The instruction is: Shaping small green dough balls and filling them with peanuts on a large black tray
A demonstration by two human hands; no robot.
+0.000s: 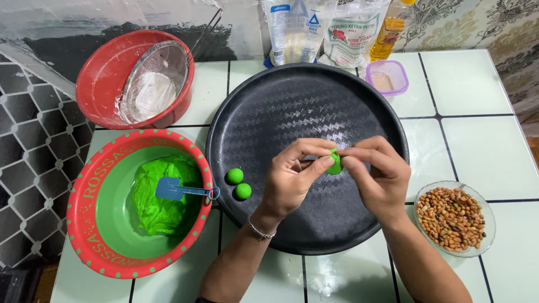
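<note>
Fingers (314,164) of the left hand (289,179) and the right hand (376,177) met over the big round black tray (269,112), all of them pinching one small lump of green dough (335,163). That lump sat right between the two sets of fingertips, the left thumb pressed on its near side and the right thumb and forefinger closed on its other edge, so only a bit of green showed between them. Both hands were held just above the tray's middle. Two finished green balls (238,183) lay on the tray near its left rim, touching each other, well apart from the hands. Left of the tray stood a red and green bowl (90,191) holding a mass of green dough with a blue spatula (177,189) lying on it. A glass dish of peanuts (453,219) sat just right of the right wrist
</note>
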